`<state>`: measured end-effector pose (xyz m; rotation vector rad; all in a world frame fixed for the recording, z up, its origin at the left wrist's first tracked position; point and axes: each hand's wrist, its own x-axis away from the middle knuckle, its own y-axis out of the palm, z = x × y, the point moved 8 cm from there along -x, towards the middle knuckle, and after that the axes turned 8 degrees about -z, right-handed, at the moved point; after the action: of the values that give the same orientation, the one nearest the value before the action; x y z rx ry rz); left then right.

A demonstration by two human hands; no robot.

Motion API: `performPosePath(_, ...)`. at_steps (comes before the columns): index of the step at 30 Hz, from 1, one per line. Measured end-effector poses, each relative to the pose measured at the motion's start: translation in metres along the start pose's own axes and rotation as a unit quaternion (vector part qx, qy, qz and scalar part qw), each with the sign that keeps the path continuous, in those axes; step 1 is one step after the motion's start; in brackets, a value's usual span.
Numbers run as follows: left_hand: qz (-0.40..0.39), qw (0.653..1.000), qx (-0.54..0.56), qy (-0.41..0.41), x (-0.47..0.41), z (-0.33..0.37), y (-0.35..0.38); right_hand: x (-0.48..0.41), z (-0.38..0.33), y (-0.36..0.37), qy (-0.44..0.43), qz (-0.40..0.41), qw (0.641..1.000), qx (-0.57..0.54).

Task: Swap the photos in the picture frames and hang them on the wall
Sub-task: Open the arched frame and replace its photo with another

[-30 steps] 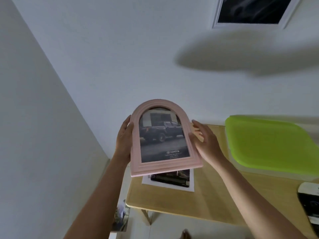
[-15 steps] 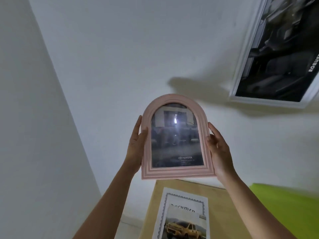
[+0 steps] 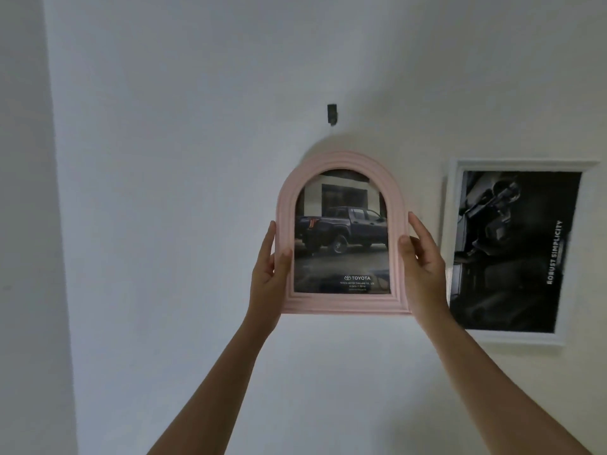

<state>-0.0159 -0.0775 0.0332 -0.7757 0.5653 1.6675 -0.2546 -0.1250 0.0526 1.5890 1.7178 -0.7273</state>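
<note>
The pink arched picture frame with ridged moulding sits at the centre of the picture, upright, its long axis vertical, its glass showing a photo of a dark pickup truck with a white Toyota caption near the bottom. The left hand clasps its lower left edge and the right hand its lower right edge, thumbs on the front moulding, fingers wrapped behind; both sit level, neither nearer the goal. What matters is the small black wall hook in the upper centre: it lies straight above the arch's crown, slightly left of its centreline, with bare white wall between. The likely next move is a lift with a slight leftward shift. The frame's hanger is hidden behind it. At centre right hangs a white rectangular frame holding a black-and-white print, just beside the right hand.
</note>
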Motion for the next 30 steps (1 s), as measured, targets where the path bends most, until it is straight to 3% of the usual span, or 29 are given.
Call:
performPosePath(8,0.006,0.998,-0.01,0.056,-0.071,0.023,-0.012,-0.063,-0.018,0.012,-0.039,0.033,0.999,0.014)
performPosePath(30,0.001,0.996,-0.084,0.016,-0.079,0.0,0.009,-0.079,0.002,-0.001,0.004,-0.012,0.998,0.061)
